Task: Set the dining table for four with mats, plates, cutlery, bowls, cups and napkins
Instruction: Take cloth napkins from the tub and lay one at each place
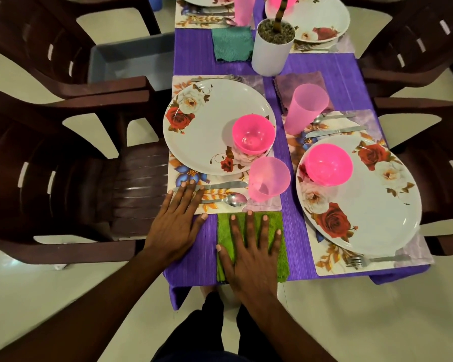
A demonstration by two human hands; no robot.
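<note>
- The right hand [249, 246] lies flat with fingers spread on the green napkin [277, 226], palm down and pinching nothing; it reads as pressing or smoothing the cloth.
- The left hand [178, 220] is also flat and spread, palm on the purple tablecloth [194, 262], fingertips over the near edge of the floral mat [183, 178] and touching the handle of the knife [228, 184].
- The napkin sits at the near edge of the table, just below that mat, folded to a rectangle with a slightly ragged lower right corner.
- By its look it is soft, light towelling: it will flop rather than hold shape, and likely grips the tablecloth instead of sliding, so dragging may wrinkle both.
- The best hold is probably a pinch at two corners of the folded edge, lifting all layers together, or a flat palm to nudge it.
- Just beyond lie the spoon [228, 200] and a light pink cup [268, 178], which would tip easily if bumped.
- The plate [207, 121] carries a pink bowl [253, 134], hard, smooth and slippery.
</note>
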